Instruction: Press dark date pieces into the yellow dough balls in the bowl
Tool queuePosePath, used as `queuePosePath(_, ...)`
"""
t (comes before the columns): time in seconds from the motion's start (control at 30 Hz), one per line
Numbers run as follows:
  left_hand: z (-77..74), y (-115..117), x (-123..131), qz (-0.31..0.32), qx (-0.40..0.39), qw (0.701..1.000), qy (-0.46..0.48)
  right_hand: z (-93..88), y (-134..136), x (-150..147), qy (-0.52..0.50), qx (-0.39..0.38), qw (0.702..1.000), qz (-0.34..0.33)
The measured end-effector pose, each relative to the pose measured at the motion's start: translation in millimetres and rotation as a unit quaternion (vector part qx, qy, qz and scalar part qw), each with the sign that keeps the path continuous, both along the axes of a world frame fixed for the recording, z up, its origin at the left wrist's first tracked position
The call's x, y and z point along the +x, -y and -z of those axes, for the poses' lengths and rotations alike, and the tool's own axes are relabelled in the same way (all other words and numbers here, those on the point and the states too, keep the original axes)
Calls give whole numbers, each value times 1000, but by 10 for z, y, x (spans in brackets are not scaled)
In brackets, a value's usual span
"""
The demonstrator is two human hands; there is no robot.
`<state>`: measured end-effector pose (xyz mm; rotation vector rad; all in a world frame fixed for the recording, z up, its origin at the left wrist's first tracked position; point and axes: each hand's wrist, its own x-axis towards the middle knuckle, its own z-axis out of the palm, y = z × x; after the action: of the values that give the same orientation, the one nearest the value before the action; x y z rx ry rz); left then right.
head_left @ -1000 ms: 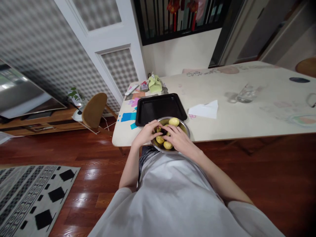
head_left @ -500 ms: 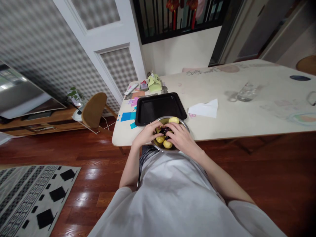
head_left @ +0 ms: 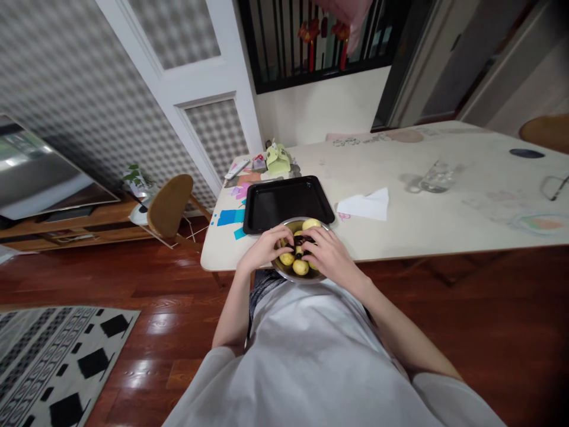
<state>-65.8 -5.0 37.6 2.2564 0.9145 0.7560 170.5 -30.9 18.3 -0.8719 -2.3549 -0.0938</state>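
Dark lump is sitting right in the grip: left hand and right hand are both pinching it narrow at the fingertips, low inside the metal bowl. It's too small to tell what it is. Judging by size, it's probably light and likely soft, so a fingertip pinch from both sides looks right; squeezing hard risks deforming it.

Yellow balls are lying under and around the grip, one just beyond it by the far rim and two on the near side. They're smooth and rounded and probably roll easily, so they're better cupped than pinched.

The bowl is resting at the near edge of the table, against the person's body. Black baking tray is sitting just beyond the grip, touching or nearly touching the bowl. White napkin is lying beyond and to the right of the grip, and a glass is standing well apart, further right. Blue paper scraps are lying to the left, and a wooden chair is standing further left off the table.
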Motion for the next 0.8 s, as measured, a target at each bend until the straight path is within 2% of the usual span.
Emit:
queuePosePath(0.27, -12, 0, -16, -6, 6, 999, 35, -8, -39, 77, -30, 8, 999, 4)
queuePosePath(0.53, -8, -4, 48, -14, 45, 999, 24, -27, -64, 169, -48, 4, 999, 21)
queuePosePath(0.8, -68, -1, -90, -21, 59, 998, 28, -53, -72, 225, -58, 8, 998, 22)
